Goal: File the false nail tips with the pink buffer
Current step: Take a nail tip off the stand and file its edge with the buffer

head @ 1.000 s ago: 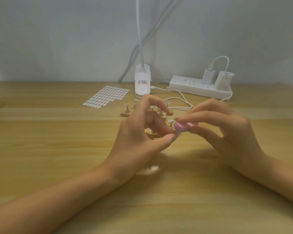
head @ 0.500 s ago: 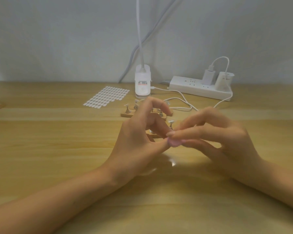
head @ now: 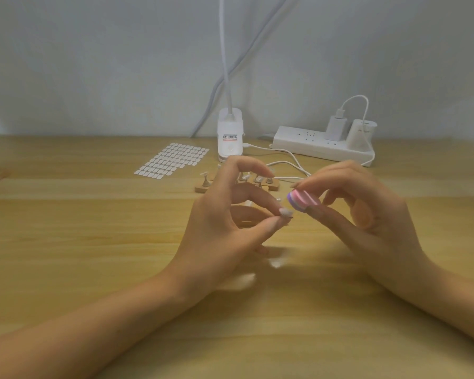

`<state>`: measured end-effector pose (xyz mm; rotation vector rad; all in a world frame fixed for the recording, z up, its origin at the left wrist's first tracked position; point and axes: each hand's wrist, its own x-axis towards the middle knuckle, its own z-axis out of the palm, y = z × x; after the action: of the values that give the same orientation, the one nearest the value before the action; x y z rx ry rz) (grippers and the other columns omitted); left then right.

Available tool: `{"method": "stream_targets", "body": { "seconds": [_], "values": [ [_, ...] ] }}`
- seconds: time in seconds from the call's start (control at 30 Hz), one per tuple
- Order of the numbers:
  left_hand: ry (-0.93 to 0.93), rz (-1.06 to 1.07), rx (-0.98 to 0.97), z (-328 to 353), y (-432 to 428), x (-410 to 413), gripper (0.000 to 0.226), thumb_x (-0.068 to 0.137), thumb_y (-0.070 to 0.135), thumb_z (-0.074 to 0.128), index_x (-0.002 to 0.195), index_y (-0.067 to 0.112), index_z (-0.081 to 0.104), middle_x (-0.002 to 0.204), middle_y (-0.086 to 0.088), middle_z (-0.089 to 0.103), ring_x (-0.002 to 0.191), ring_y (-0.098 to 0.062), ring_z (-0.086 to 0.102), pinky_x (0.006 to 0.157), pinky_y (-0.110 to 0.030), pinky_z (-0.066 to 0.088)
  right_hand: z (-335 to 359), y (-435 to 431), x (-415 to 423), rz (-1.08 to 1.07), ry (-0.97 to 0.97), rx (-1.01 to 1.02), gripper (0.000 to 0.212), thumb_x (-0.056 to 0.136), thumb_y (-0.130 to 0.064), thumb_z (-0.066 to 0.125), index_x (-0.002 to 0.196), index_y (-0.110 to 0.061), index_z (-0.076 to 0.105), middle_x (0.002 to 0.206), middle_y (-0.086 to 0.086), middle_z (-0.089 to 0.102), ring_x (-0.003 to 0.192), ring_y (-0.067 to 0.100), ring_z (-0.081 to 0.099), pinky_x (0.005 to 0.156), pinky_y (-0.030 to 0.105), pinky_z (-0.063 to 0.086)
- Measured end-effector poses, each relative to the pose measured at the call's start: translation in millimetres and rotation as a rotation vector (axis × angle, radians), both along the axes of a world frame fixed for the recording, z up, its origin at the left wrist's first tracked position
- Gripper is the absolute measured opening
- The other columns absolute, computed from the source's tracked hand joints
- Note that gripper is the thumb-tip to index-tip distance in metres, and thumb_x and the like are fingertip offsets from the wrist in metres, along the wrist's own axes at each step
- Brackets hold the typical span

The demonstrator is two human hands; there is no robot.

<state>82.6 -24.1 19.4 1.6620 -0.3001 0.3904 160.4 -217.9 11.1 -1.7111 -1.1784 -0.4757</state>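
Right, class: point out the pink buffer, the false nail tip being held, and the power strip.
pink buffer (head: 303,201), head view, its striped side.
false nail tip (head: 286,213), head view, its pale upper surface.
power strip (head: 293,141), head view, its white top.

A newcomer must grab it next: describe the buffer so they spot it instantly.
Start at the wooden table, then the two hands above its middle. The right hand pinches the buffer, beside the pale nail tip in the left hand. It alone is striped pink and purple.
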Motion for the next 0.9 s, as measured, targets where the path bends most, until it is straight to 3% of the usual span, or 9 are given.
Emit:
{"method": "stream_targets", "body": {
  "seconds": [0.3, 0.6, 0.83, 0.9],
  "values": [
    [-0.014, -0.007, 0.006, -1.2, 1.9, 1.3, 0.049, 0.087, -0.004, 0.074, 0.120, 0.026, 0.052, 0.087, -0.002, 0.076, 0.089, -0.017, 0.075, 0.046, -0.029, 0.055, 0.8, -0.7, 3.0, -0.004, -0.010, -0.012, 0.018, 0.095, -0.019, 0.067, 0.112, -0.022, 0.067, 0.105, -0.004, 0.068, 0.095, 0.029, 0.062, 0.075, 0.042, 0.048],
    [-0.047, 0.019, 0.003, -0.1, 2.1, 3.4, 0.057, 0.080, -0.002, 0.080, 0.123, 0.022, 0.051, 0.082, -0.006, 0.073, 0.075, -0.017, 0.072, 0.046, -0.029, 0.052, 1.8, -2.2, 2.6, -0.033, -0.062, -0.062, 0.020, 0.093, -0.020, 0.067, 0.113, -0.023, 0.068, 0.104, 0.005, 0.067, 0.098, 0.026, 0.062, 0.078, 0.029, 0.045],
    [-0.034, 0.048, 0.052, -1.1, 2.3, 2.3, 0.050, 0.078, -0.002, 0.082, 0.113, 0.021, 0.055, 0.073, 0.002, 0.073, 0.080, -0.018, 0.076, 0.065, -0.023, 0.058, 3.1, -1.9, 2.5, -0.033, -0.096, -0.085, 0.022, 0.091, -0.015, 0.069, 0.112, -0.019, 0.069, 0.100, 0.004, 0.066, 0.095, 0.018, 0.065, 0.083, 0.028, 0.049],
    [-0.035, 0.047, 0.063, -0.4, 1.8, 1.8, 0.049, 0.078, 0.000, 0.083, 0.112, 0.020, 0.055, 0.071, 0.004, 0.072, 0.078, -0.016, 0.076, 0.064, -0.020, 0.056, 2.4, -1.3, 1.5, -0.019, -0.114, -0.083, 0.020, 0.093, -0.014, 0.070, 0.112, -0.019, 0.070, 0.102, 0.004, 0.067, 0.097, 0.017, 0.066, 0.085, 0.030, 0.051]
  ]
}}
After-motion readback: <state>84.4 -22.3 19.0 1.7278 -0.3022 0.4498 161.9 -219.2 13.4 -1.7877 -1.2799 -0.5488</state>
